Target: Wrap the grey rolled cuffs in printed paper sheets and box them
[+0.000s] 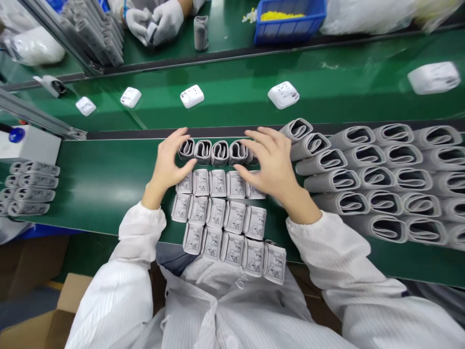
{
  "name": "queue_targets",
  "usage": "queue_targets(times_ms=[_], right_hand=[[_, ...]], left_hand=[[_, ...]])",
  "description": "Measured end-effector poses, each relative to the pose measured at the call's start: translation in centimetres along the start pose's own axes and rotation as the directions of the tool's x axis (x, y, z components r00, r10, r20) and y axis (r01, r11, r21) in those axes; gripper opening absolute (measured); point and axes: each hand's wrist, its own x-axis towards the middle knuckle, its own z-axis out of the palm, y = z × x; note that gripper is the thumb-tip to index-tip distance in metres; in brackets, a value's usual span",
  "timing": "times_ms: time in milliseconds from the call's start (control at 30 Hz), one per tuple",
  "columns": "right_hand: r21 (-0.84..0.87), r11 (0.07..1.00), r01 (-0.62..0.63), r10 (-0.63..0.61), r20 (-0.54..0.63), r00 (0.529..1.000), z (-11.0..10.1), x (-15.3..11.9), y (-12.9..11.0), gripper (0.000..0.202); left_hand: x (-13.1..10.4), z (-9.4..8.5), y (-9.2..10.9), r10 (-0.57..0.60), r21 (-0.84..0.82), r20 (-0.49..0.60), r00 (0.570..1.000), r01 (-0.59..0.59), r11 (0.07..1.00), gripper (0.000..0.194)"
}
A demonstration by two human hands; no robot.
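Observation:
A row of rolled grey cuffs (220,153) stands on the green table between my two hands. My left hand (170,159) is at the row's left end, its thumb and fingers apart around the end roll. At the right end, my right hand (271,160) has its fingers spread over the last rolls and partly hides them. Whether either hand presses on the rolls is hard to tell. Nearer my body lie three rows of grey packs with printed faces (217,212), side by side. The nearest row reaches the table's front edge.
Many rolled grey cuffs (377,177) are stacked at the right. White devices (284,95) lie along the green strip beyond. A blue bin (290,22), a person's gloved hands (156,22) and more rolls (33,182) surround the work area.

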Motion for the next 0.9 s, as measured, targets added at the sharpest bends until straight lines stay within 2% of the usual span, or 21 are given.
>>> queue_targets(times_ms=[33, 100, 167, 233, 367, 467, 567, 633, 700, 767, 833, 867, 900], right_hand=[[-0.035, 0.998, 0.05, -0.047, 0.092, 0.995, 0.0, 1.4, -0.6, 0.064], [-0.095, 0.988, 0.124, -0.095, 0.27, 0.958, 0.2, 4.0, -1.2, 0.067], [-0.157, 0.975, 0.159, -0.089, 0.378, 0.922, 0.7, 5.8, -1.1, 0.067], [-0.204, 0.963, 0.175, -0.081, 0.403, 0.912, 1.1, 6.5, -0.6, 0.063], [-0.211, 0.956, 0.205, -0.115, 0.373, 0.921, 1.0, 5.9, 0.5, 0.061], [-0.214, 0.958, 0.19, -0.111, 0.334, 0.936, 0.3, 5.0, 0.7, 0.059], [-0.216, 0.972, 0.096, -0.042, 0.245, 0.969, -0.3, 4.3, 1.5, 0.054], [-0.203, 0.979, -0.011, 0.026, 0.073, 0.997, -0.5, 4.0, 2.5, 0.057], [-0.167, 0.984, -0.057, 0.034, -0.139, 0.99, -0.7, 3.9, 3.0, 0.069], [-0.145, 0.989, 0.031, -0.069, -0.265, 0.962, -1.0, 3.8, 2.2, 0.082], [-0.141, 0.969, 0.204, -0.237, -0.277, 0.931, -1.7, 3.9, -0.2, 0.086], [-0.142, 0.95, 0.278, -0.305, -0.234, 0.923, -2.2, 4.0, -1.8, 0.086], [-0.139, 0.932, 0.336, -0.361, -0.256, 0.897, -2.7, 4.1, -3.6, 0.085]], left_hand=[[0.9, 0.1, 0.7, 0.043, 0.057, 0.087, 0.995, -0.048, 0.997, 0.076], [2.8, 0.6, 1.5, 0.085, 0.123, 0.272, 0.958, -0.122, 0.985, 0.08], [4.2, 1.1, 1.7, 0.063, 0.144, 0.411, 0.91, -0.132, 0.981, 0.07], [5.0, 1.3, 1.3, 0.02, 0.149, 0.446, 0.895, -0.097, 0.984, 0.061], [4.9, 1.3, 1.2, 0.006, 0.094, 0.41, 0.912, -0.049, 0.994, 0.056], [4.6, 1.6, 1.3, 0.018, 0.027, 0.389, 0.921, -0.031, 0.999, 0.056], [4.5, 1.7, 0.2, -0.003, -0.002, 0.367, 0.93, 0.004, 1.0, 0.059], [4.5, 1.3, -0.7, -0.083, 0.054, 0.334, 0.939, 0.069, 0.996, 0.061], [4.4, 0.6, -0.8, -0.144, 0.111, 0.27, 0.952, 0.117, 0.987, 0.067], [4.3, -0.4, 0.7, -0.105, 0.094, 0.206, 0.973, 0.087, 0.992, 0.078], [3.9, -1.5, 3.9, 0.018, 0.01, 0.179, 0.984, -0.02, 1.0, 0.088], [3.5, -2.2, 5.9, 0.087, -0.04, 0.186, 0.979, -0.081, 0.996, 0.089], [3.0, -2.8, 7.9, 0.138, -0.074, 0.198, 0.97, -0.126, 0.989, 0.087]])
